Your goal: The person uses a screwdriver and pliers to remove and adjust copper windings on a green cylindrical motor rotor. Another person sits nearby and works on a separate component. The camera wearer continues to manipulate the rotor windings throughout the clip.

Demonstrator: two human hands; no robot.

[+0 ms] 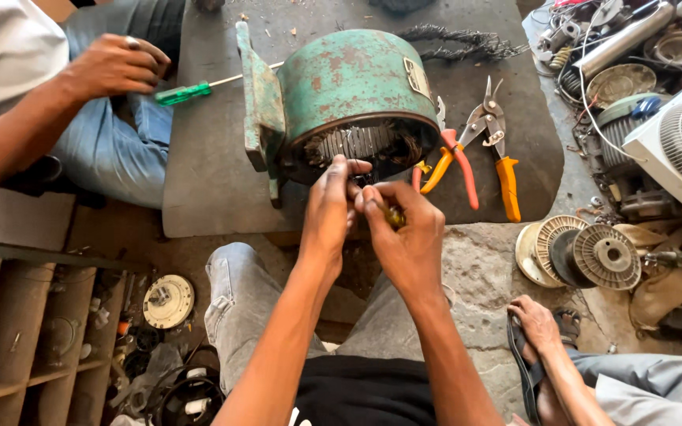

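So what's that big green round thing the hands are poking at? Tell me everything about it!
It is an old motor housing, a metal drum painted green with rusty patches and a small plate on its side. It lies on its side on a dark mat, with a flat green foot on the left. Its open end faces the camera, showing metal slots and wire coils inside. The left hand touches its rim; the right hand, beside it, grips a small tool.

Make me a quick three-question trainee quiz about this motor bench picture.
1. True or false: both hands, left hand and right hand, work at the open end of the green motor housing.
2. Which lies just right of the housing: A) orange-handled pliers and snips, B) a hammer?
3. What colour is the screwdriver handle near the other person's hand?

Key: 1 true; 2 A; 3 green.
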